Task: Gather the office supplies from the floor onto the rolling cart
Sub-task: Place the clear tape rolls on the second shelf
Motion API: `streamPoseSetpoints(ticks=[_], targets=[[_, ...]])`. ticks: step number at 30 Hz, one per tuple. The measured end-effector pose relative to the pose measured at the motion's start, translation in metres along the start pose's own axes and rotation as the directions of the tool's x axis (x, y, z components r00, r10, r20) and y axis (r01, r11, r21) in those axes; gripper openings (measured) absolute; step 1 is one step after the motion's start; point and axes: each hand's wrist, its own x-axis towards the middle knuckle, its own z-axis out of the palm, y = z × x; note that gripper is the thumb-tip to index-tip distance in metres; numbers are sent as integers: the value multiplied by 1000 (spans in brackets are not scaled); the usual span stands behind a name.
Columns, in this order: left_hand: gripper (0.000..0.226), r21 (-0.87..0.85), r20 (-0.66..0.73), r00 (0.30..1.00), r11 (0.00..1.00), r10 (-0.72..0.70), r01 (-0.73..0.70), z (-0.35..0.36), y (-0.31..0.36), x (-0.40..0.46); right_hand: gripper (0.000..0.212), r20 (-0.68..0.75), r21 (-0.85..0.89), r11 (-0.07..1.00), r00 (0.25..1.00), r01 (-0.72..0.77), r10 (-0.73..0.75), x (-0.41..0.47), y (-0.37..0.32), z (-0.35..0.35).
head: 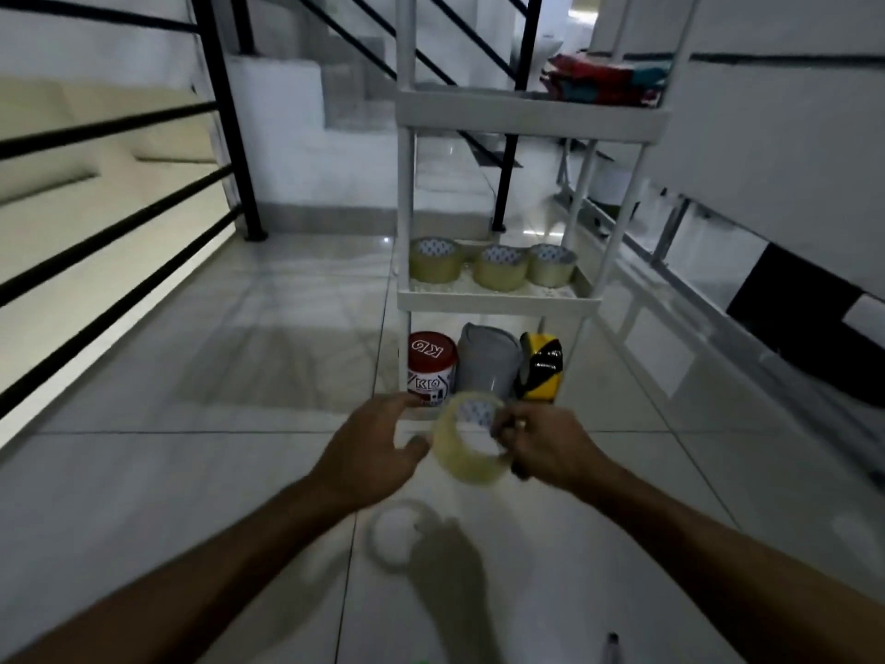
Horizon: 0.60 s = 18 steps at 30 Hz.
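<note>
A white rolling cart (498, 295) stands ahead on the tiled floor. Its middle shelf carries three clear tape rolls (500, 267). On the bottom shelf sit a red-lidded jar (431, 366), a grey roll (488, 361) and a yellow-black tape roll (541, 366). My right hand (541, 445) pinches the rim of a clear tape roll (467, 448) held in the air just in front of the bottom shelf. My left hand (371, 448) hovers beside that roll with spread fingers, its thumb near the roll's edge.
A staircase with black railings (230, 136) rises on the left and behind the cart. A folded colourful cloth (603, 81) lies on the cart's upper shelf. A pen-like object (613, 646) lies on the floor at the bottom edge. A white wall with a dark panel (795, 328) runs along the right.
</note>
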Motion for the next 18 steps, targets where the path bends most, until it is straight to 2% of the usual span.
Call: streamPoseSetpoints(ticks=[3,7,11,15,18], targets=[[55,-52,-80,996,998,-29,24,-27,14,48,17,-158,-11,999,986,44,-45,42,-28,-33],[62,-28,-171,985,1000,-1,-4,-49,19,98,14,-297,101,993,954,64,-31,94,-54,-61],[63,24,-208,976,998,59,-55,-57,16,135,18,-344,113,991,938,68,-26,141,-60,-76],[67,49,-254,966,998,51,-40,-51,9,159,24,-342,106,991,939,76,-35,175,-57,-83],[68,28,-275,961,1000,19,-12,-43,1,167,30,-319,-2,996,944,88,-84,194,-51,-76]])
